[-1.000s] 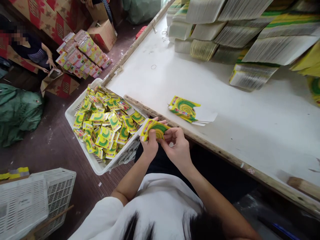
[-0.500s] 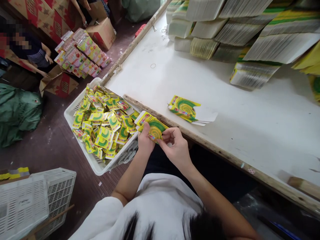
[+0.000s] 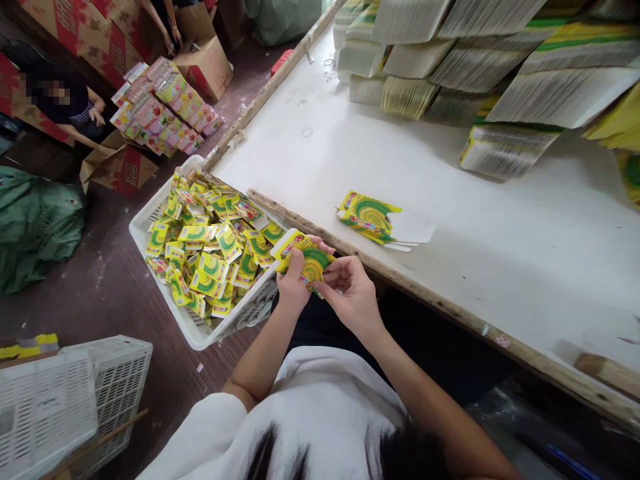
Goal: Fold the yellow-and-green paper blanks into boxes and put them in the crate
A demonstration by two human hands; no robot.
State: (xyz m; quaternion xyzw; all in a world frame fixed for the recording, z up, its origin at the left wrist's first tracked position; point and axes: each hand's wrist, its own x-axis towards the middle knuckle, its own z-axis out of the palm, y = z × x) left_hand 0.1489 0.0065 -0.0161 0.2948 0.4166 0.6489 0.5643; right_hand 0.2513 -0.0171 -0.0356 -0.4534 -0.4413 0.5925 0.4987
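Observation:
Between my two hands is a yellow and green printed carton [image 3: 313, 263], with a white flap at its upper left end. My left hand [image 3: 296, 283] grips its left part, thumb on top and fingertips showing along the far edge. The fingers of my right hand [image 3: 350, 287] pinch its right end. Beside my left hand, a white plastic basket [image 3: 195, 339] holds many small yellow and green cartons [image 3: 210, 270]. Past my hands, a few flat cartons [image 3: 369, 217] with white flaps lie stacked on the white table [image 3: 430, 173].
Bundles of carton blanks [image 3: 510, 143] are piled at the table's far right. A wooden edge strip [image 3: 400, 285] runs along the table's near side. White crates [image 3: 115, 380] stand at lower left. Beyond are a green sack [image 3: 40, 227], candy boxes [image 3: 155, 110], cardboard boxes [image 3: 207, 67] and co-workers.
My left fingers now wrap over the carton's far edge, and my left thumb has shifted slightly on it. Behind, a co-worker's arm reaches farther into a cardboard box.

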